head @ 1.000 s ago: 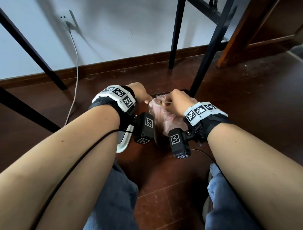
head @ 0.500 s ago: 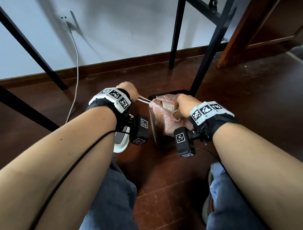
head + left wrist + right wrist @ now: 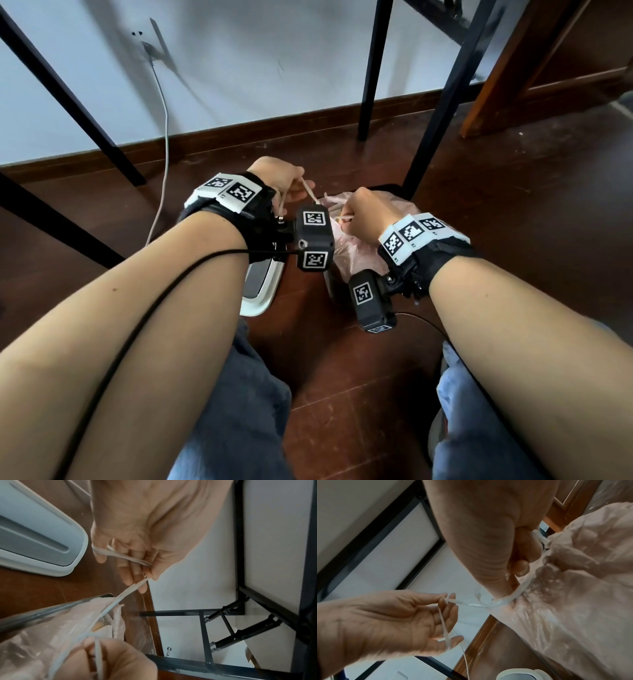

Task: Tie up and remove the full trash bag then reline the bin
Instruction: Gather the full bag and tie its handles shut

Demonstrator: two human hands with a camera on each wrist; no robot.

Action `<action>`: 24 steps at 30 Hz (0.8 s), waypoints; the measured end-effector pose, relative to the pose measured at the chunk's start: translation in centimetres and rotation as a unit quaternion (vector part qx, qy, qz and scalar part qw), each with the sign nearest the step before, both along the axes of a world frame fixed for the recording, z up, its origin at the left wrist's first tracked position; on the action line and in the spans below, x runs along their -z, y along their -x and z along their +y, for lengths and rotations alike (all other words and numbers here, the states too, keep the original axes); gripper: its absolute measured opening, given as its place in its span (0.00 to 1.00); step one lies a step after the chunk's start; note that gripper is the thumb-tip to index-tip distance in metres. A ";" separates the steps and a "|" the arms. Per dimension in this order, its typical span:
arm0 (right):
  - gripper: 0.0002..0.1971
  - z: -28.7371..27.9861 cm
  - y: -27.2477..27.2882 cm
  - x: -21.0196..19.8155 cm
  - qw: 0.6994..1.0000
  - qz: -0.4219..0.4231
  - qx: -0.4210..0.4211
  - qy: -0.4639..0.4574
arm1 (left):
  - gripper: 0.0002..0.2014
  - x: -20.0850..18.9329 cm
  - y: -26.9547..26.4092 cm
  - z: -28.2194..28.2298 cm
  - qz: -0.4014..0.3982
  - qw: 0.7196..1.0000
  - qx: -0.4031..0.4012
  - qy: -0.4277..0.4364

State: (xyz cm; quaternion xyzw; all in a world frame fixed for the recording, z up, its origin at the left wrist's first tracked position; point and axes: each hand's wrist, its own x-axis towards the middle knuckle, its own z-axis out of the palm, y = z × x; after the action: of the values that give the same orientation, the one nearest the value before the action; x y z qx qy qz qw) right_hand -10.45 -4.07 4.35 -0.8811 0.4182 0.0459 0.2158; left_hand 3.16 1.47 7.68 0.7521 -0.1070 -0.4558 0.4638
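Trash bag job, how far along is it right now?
Done: the bin lid is off, lying on the floor, and the trash bag mouth is gathered.
In hand: the left hand pulls the drawstring taut while the right hand holds the bag's neck.
Left: finishing the knot, lifting the bag from the bin, relining.

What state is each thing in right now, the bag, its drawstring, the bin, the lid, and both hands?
Trash bag: in the bin, mouth gathered.
Drawstring: pulled taut between the hands.
Bin: upright, bag inside.
Lid: off, on the floor.
Left hand: pinches the drawstring.
Right hand: grips the drawstring.
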 end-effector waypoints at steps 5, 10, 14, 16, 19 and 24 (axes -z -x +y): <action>0.07 -1.0 0.8 -0.3 0.997 0.065 0.030 0.036 | 0.16 0.2 -0.5 0.2 -0.089 0.994 0.029 -0.058; 0.08 -1.4 1.6 -0.8 0.993 0.119 0.016 0.001 | 0.14 -0.7 0.7 0.0 -0.272 0.949 0.144 -0.069; 0.15 -1.5 1.3 -0.7 0.999 -0.006 0.039 -0.013 | 0.10 -1.3 2.0 -0.5 -0.379 0.905 0.190 -0.023; 0.24 -1.1 1.0 -1.0 0.996 -0.082 0.030 -0.033 | 0.14 -1.2 2.3 -0.7 -0.410 0.890 0.201 0.000; 0.17 -0.7 0.6 -1.2 0.990 -0.124 0.010 -0.063 | 0.14 -1.3 3.0 -0.8 -0.444 0.865 0.229 0.039; 0.10 -1.0 0.8 -1.0 0.980 -0.164 0.027 -0.110 | 0.11 -1.5 3.0 -0.7 -0.439 0.857 0.262 0.056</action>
State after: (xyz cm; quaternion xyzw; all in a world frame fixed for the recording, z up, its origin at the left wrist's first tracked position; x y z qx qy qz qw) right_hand -11.26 -5.06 5.38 -0.8358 0.3935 -0.0598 0.3782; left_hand 0.21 0.77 9.21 0.7913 -0.5179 -0.1757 0.2734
